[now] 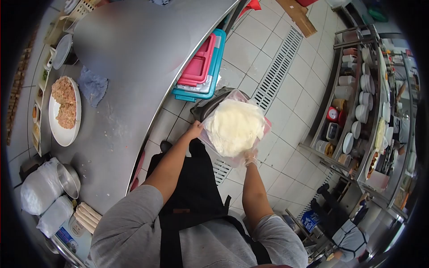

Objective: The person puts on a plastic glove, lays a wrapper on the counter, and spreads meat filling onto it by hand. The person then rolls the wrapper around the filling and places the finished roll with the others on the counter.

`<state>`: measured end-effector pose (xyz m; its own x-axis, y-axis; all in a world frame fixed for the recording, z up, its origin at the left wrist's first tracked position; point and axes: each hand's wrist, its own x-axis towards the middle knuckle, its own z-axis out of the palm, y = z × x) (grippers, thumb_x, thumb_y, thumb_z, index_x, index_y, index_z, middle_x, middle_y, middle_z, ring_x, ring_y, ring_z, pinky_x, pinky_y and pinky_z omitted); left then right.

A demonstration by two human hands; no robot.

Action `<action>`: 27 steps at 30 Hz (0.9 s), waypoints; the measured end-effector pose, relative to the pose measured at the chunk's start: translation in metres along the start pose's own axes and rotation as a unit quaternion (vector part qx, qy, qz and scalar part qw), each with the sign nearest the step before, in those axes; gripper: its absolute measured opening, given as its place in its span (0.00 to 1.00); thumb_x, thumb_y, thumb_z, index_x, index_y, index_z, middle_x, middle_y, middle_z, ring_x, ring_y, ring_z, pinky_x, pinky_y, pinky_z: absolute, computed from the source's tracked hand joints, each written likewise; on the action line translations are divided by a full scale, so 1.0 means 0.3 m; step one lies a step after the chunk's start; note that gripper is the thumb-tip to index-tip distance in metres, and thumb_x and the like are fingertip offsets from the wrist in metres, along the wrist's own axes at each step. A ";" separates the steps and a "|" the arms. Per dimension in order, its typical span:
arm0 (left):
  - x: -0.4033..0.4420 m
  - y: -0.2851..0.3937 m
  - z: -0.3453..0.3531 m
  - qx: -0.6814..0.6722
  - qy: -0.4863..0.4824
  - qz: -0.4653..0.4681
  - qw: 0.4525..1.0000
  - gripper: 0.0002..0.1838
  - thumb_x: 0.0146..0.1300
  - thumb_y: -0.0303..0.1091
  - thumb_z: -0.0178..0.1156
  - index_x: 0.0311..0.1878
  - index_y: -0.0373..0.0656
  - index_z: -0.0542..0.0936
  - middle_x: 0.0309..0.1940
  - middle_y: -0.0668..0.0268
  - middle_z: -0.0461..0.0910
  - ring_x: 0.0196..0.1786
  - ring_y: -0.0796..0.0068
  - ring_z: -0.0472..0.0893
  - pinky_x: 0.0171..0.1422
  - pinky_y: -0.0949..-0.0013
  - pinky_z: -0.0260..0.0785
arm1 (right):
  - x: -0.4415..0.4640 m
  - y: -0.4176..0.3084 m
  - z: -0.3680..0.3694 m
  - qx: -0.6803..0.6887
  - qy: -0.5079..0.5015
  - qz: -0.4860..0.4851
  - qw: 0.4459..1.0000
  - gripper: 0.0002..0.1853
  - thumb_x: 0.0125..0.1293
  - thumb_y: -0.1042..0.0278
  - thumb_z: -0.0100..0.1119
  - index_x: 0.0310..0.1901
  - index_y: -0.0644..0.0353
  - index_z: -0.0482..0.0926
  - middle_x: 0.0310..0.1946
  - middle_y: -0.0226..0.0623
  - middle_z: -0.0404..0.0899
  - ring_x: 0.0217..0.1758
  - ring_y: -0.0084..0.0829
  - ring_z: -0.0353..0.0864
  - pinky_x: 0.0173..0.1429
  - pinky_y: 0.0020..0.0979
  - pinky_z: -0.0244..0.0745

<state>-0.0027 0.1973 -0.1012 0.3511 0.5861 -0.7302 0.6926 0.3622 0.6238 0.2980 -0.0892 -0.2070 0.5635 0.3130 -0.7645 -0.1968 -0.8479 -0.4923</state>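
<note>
In front of my body is a translucent plastic tub (267, 127), filled with a pale, cream-coloured dough-like mass (236, 126) that lies on clear plastic film. My left hand (195, 130) is closed on the tub's left edge. On the near right side, my right hand (250, 157) grips the tub, with clear plastic around its fingers, either film or a glove. The tub is above the tiled floor, and a dark rounded object (210, 107) shows partly behind it.
Left is a steel worktable (120, 116) with a white oval plate of minced meat (68, 112) and a blue cloth (93, 86). Stacked pink and teal lids (214, 67) stand beside its edge. Dish-filled shelves (353, 98) and another person (348, 232) are right.
</note>
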 end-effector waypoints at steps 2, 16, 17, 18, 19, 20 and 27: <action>0.030 -0.097 0.102 -0.064 -0.005 -0.009 0.998 0.21 0.65 0.46 0.58 0.50 0.38 0.73 0.43 0.51 0.81 0.45 0.55 0.81 0.50 0.56 0.72 | -0.089 -0.106 0.013 0.144 0.064 0.047 0.986 0.17 0.59 0.61 0.52 0.44 0.65 0.77 0.34 0.42 0.81 0.42 0.35 0.81 0.42 0.38 0.78; -0.266 0.123 0.073 -0.171 0.045 0.042 0.983 0.26 0.66 0.52 0.56 0.52 0.37 0.72 0.39 0.49 0.81 0.39 0.52 0.82 0.44 0.56 0.73 | -0.621 -0.571 -0.124 0.369 -0.202 -0.039 0.907 0.34 0.66 0.47 0.40 0.67 0.63 0.62 0.64 0.46 0.67 0.66 0.52 0.67 0.67 0.55 0.66; -0.354 0.190 0.022 -0.119 0.060 0.062 0.989 0.27 0.66 0.54 0.56 0.52 0.37 0.71 0.43 0.46 0.80 0.45 0.48 0.82 0.48 0.54 0.72 | -0.680 -0.633 -0.134 0.368 -0.192 -0.049 0.908 0.33 0.66 0.48 0.42 0.66 0.64 0.62 0.63 0.46 0.68 0.65 0.51 0.69 0.66 0.53 0.68; -0.453 0.260 -0.048 -0.119 0.061 0.098 0.986 0.28 0.66 0.55 0.56 0.53 0.36 0.71 0.45 0.44 0.79 0.48 0.46 0.80 0.52 0.54 0.71 | -0.734 -0.678 -0.153 0.369 -0.182 -0.058 0.910 0.33 0.65 0.49 0.43 0.66 0.65 0.63 0.62 0.47 0.69 0.64 0.50 0.70 0.65 0.52 0.69; -0.560 0.329 -0.123 -0.118 0.061 0.133 0.982 0.29 0.65 0.55 0.57 0.53 0.36 0.70 0.47 0.43 0.78 0.51 0.45 0.79 0.55 0.54 0.70 | -0.787 -0.709 -0.175 0.371 -0.170 -0.067 0.911 0.33 0.65 0.50 0.45 0.65 0.66 0.64 0.61 0.47 0.70 0.63 0.49 0.71 0.63 0.51 0.70; -0.662 0.391 -0.201 -0.092 0.089 0.181 0.975 0.30 0.65 0.55 0.57 0.54 0.36 0.69 0.47 0.41 0.77 0.51 0.45 0.79 0.55 0.53 0.70 | -0.840 -0.740 -0.196 0.373 -0.157 -0.076 0.911 0.32 0.64 0.51 0.47 0.65 0.66 0.65 0.60 0.47 0.72 0.62 0.49 0.73 0.62 0.49 0.72; -0.955 0.578 -0.792 -0.005 0.248 0.090 0.964 0.35 0.64 0.60 0.55 0.54 0.31 0.73 0.52 0.40 0.73 0.57 0.40 0.72 0.60 0.49 0.66 | -1.160 -1.139 0.026 0.306 -0.147 -0.148 0.929 0.34 0.63 0.50 0.52 0.66 0.64 0.64 0.61 0.45 0.71 0.63 0.45 0.72 0.64 0.48 0.70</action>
<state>-0.1329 0.2645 0.2824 0.1187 0.9142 -0.3874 0.6410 0.2274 0.7331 0.1629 0.0950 0.2241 0.4399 0.6732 -0.5944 -0.5382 -0.3322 -0.7746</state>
